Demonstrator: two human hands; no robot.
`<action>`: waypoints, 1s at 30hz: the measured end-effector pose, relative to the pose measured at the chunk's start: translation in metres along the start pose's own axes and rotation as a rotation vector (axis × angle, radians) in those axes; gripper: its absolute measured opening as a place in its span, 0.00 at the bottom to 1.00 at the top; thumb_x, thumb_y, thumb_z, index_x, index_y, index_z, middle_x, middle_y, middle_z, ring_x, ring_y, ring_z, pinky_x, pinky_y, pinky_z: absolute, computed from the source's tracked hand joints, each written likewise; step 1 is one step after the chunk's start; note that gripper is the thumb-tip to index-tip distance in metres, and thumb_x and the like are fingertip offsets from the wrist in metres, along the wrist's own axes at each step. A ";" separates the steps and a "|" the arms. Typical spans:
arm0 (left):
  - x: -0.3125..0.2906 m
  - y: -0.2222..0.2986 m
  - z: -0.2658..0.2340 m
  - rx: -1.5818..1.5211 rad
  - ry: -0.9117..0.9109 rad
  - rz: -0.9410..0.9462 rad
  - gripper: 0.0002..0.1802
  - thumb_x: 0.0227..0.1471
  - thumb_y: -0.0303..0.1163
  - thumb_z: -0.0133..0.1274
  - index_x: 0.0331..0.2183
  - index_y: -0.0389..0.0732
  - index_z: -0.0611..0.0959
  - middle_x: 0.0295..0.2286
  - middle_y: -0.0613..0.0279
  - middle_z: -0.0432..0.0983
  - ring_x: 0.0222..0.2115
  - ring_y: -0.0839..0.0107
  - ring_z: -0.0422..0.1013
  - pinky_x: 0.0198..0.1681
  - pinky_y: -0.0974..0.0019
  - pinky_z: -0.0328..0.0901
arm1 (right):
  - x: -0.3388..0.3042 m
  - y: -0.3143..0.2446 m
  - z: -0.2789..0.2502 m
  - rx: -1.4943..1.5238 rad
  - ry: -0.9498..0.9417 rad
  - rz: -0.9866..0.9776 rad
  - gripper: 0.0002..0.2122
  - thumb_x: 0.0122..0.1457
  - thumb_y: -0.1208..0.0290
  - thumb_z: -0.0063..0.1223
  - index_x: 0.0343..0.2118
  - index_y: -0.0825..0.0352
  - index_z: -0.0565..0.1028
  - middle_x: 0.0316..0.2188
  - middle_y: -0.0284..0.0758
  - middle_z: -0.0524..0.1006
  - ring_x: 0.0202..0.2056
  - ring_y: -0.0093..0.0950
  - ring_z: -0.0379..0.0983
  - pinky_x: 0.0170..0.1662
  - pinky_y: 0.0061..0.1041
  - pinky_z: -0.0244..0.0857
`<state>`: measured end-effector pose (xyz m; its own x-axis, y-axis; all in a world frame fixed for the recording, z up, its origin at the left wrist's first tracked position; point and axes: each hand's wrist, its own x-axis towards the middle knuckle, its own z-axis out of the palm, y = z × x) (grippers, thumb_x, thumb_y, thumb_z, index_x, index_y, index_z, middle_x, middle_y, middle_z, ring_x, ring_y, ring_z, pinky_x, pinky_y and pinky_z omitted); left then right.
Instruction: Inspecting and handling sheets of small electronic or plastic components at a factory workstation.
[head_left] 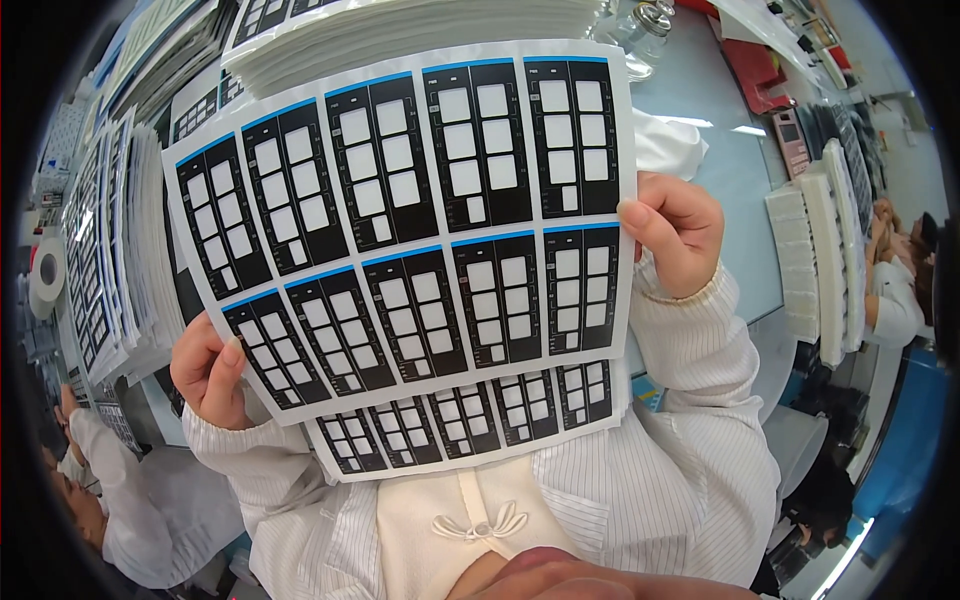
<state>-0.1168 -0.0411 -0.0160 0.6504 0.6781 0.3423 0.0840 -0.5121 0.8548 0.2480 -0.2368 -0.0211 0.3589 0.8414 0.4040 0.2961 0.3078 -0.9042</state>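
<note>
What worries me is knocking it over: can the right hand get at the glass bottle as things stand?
Probably not: the right hand is pinching the printed sheet. Were it freed, only the white crumpled material seems to lie toward the glass bottle.

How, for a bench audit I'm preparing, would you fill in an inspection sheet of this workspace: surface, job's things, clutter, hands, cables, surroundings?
Surface: pale tabletop, partly covered.
Job's things: printed sheet held up, two rows of five black panels with blue top strips; a similar sheet shows below it.
Clutter: sheet stacks at left and beyond the held sheet; lidded glass jar; pink keyed device; white roll.
Hands: left hand grips the printed sheet's lower left edge; right hand its right edge.
Cables: nothing seen.
Surroundings: one person at left, another at far right.
</note>
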 end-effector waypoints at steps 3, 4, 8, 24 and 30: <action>0.002 0.004 0.000 0.027 0.016 -0.009 0.15 0.49 0.31 0.47 0.16 0.35 0.67 0.19 0.64 0.65 0.21 0.77 0.59 0.26 0.74 0.52 | 0.003 -0.002 0.001 0.000 -0.011 0.023 0.10 0.55 0.75 0.51 0.18 0.69 0.69 0.13 0.27 0.66 0.13 0.13 0.58 0.17 0.14 0.49; 0.003 0.004 0.000 -0.008 0.013 -0.005 0.15 0.48 0.31 0.49 0.16 0.34 0.68 0.20 0.61 0.67 0.20 0.76 0.59 0.26 0.73 0.53 | 0.004 -0.002 0.000 0.002 -0.012 0.025 0.10 0.55 0.75 0.51 0.18 0.69 0.69 0.13 0.27 0.66 0.13 0.13 0.58 0.17 0.14 0.49; 0.009 -0.008 -0.002 -0.075 -0.043 -0.033 0.16 0.47 0.31 0.50 0.15 0.34 0.66 0.19 0.61 0.67 0.19 0.75 0.58 0.24 0.72 0.52 | 0.004 -0.002 0.001 0.020 -0.018 0.133 0.11 0.55 0.75 0.52 0.17 0.69 0.70 0.13 0.26 0.67 0.14 0.13 0.58 0.17 0.14 0.48; 0.007 -0.014 -0.013 -0.278 -0.110 -0.358 0.15 0.46 0.30 0.49 0.14 0.36 0.65 0.19 0.64 0.66 0.19 0.79 0.57 0.24 0.75 0.52 | 0.011 -0.004 0.016 0.126 -0.018 0.496 0.11 0.54 0.73 0.51 0.16 0.70 0.70 0.11 0.28 0.67 0.11 0.14 0.57 0.14 0.15 0.49; 0.009 -0.017 -0.014 -0.292 -0.127 -0.383 0.15 0.46 0.30 0.48 0.14 0.36 0.65 0.20 0.63 0.67 0.20 0.79 0.58 0.25 0.75 0.53 | 0.014 -0.003 0.018 0.137 -0.003 0.565 0.11 0.54 0.72 0.52 0.17 0.69 0.71 0.11 0.27 0.68 0.10 0.13 0.57 0.13 0.14 0.49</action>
<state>-0.1233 -0.0191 -0.0216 0.7029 0.7094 -0.0522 0.1315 -0.0574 0.9897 0.2360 -0.2184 -0.0153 0.4250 0.8933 -0.1463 -0.0579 -0.1345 -0.9892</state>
